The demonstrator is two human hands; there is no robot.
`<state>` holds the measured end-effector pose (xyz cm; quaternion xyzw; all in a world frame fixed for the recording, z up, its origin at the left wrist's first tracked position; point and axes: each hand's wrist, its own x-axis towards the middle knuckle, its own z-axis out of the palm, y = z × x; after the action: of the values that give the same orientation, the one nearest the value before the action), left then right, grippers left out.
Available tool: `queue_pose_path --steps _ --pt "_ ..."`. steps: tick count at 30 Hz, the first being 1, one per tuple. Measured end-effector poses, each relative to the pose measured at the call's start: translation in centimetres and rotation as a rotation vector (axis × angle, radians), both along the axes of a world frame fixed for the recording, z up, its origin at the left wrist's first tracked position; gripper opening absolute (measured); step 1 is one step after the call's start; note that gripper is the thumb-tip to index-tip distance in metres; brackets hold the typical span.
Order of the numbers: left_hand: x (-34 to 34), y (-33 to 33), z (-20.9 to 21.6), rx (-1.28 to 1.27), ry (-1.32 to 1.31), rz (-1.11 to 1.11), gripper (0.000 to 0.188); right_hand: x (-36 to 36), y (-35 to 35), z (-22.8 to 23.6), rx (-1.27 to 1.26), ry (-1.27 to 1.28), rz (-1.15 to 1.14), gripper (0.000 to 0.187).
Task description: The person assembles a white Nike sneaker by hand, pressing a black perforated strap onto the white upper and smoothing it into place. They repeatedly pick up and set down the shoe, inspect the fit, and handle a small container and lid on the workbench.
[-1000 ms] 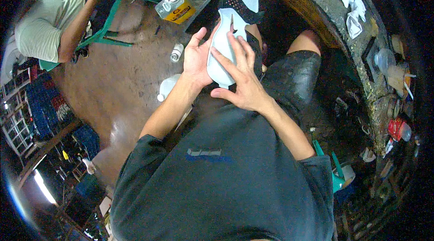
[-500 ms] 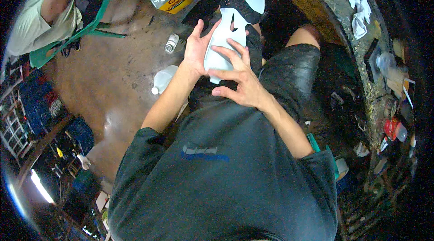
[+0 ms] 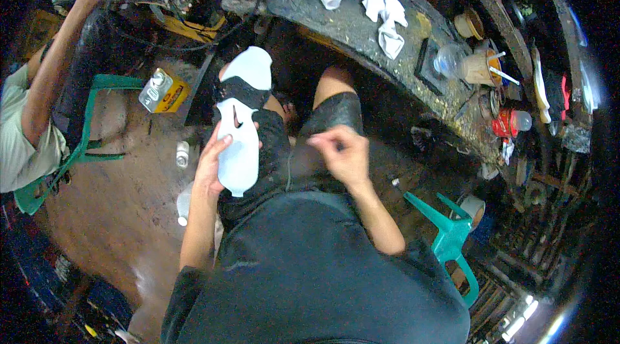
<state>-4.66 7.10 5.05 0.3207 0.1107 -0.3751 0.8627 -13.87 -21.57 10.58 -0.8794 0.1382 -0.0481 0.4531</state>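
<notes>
A long white shaped piece (image 3: 238, 157) with a slot in it and a black mesh band across it, much like a flat shoe upper, lies over my left thigh. My left hand (image 3: 210, 162) grips its left edge, thumb on top and some fingertips showing at the far side. To the right of it, above my lap, my right hand (image 3: 347, 153) is held in the air, apart from the piece. Its fingers are curled in and the thumb meets the forefinger; the tips are blurred, so anything small between them cannot be made out.
On the long dark workbench (image 3: 413, 79) lie crumpled white cloths (image 3: 387, 18), beside a plastic cup (image 3: 479, 68). A yellow and silver can (image 3: 165, 92) and a small clear bottle (image 3: 183, 153) stand on the floor. Another person's arm (image 3: 55, 73) reaches over at the far left, near a green chair (image 3: 84, 131).
My right hand has left the white piece and moved right, its fingers now curled. My left hand still holds the piece. The view has turned rightward, showing more of the workbench.
</notes>
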Motion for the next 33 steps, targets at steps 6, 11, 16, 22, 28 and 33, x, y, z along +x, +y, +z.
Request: queue_pose_path --steps 6,11,16,22,28,33 --pt "-0.7 0.2 1.9 0.115 -0.072 -0.004 0.070 -4.4 -4.4 -2.3 -0.527 0.437 0.038 0.069" --pt "0.7 -2.3 3.8 -0.463 0.014 0.055 0.083 -3.5 -3.7 -4.5 -0.388 0.472 -0.002 0.102" --pt "2.5 -4.0 3.7 -0.485 -0.159 -0.164 0.109 -3.6 -4.0 -3.8 -0.340 0.453 0.014 0.106" --pt "4.6 -5.3 6.5 -0.486 -0.072 0.071 0.124 -4.6 -6.2 -1.7 -0.235 0.428 0.068 0.098" --pt "5.6 -7.7 8.2 -0.575 -0.155 0.067 0.101 -3.9 -9.7 0.5 -0.154 0.444 0.210 0.073" --pt "5.4 -10.3 9.0 -0.720 -0.018 0.029 0.095 -1.1 -8.2 3.8 -0.110 0.205 0.261 0.049"
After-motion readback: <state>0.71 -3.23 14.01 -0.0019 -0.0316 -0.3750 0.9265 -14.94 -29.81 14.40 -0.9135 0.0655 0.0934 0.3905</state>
